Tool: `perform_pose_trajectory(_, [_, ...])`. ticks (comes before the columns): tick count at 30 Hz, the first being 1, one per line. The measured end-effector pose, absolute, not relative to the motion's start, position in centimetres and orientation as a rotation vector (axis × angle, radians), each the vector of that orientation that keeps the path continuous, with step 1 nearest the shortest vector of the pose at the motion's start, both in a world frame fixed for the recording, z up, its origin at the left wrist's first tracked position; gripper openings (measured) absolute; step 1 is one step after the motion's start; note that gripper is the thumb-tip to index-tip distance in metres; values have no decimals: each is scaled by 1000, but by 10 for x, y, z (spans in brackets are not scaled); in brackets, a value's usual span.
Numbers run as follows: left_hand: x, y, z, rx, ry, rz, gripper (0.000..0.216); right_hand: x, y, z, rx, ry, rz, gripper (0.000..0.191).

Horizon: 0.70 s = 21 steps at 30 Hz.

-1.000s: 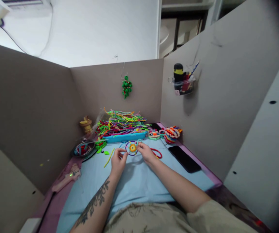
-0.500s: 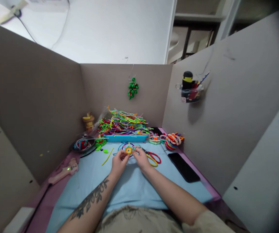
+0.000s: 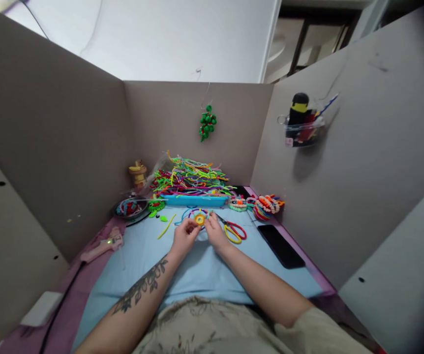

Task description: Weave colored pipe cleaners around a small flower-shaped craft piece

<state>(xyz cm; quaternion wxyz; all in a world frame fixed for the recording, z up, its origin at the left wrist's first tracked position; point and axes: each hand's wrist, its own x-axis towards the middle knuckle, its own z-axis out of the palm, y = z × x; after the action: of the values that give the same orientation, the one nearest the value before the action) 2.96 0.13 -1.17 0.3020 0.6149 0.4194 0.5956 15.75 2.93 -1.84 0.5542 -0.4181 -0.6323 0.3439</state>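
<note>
A small round pipe-cleaner piece, orange and yellow at the centre with purple and blue loops around it, is pinched between both hands above the light blue mat. My left hand grips its left side with closed fingers. My right hand grips its right side, fingers closed too. Scissors with red and yellow handles lie just right of my right hand. A loose yellow-green pipe cleaner lies left of my left hand.
A heap of coloured pipe cleaners sits behind a blue tray. A dark bowl and a pink glue gun lie at left, woven pieces and a black phone at right. Grey partition walls enclose the desk.
Both hands have drawn closer together on the round piece. The camera has shifted, so the scene sits a little differently in the picture.
</note>
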Motion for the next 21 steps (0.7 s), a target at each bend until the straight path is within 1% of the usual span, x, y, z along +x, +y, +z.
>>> perform_pose_trajectory(4, [32,0,-10,1601,1088,1577,17,156,29,-18,-992,-1493,810,22])
perform_pose_trajectory(9, [32,3,-9,1433,1132,1665,27,158,28,-13,-914,-1515,828,22])
perform_pose_trajectory(14, [27,7,-6,1284,1119,1673,30,167,33,-15,-945,-1322,914,22])
perform_pose_trajectory(16, [25,8,-5,1234,1130,1652,31,173,36,-15,-980,-1241,945,26])
perform_pose_trajectory(19, [24,9,-5,1203,1122,1643,33,181,38,-13,-1005,-1285,1015,35])
perform_pose_trajectory(21, [24,9,-5,1206,1118,1637,34,184,38,-11,-1003,-1360,1106,32])
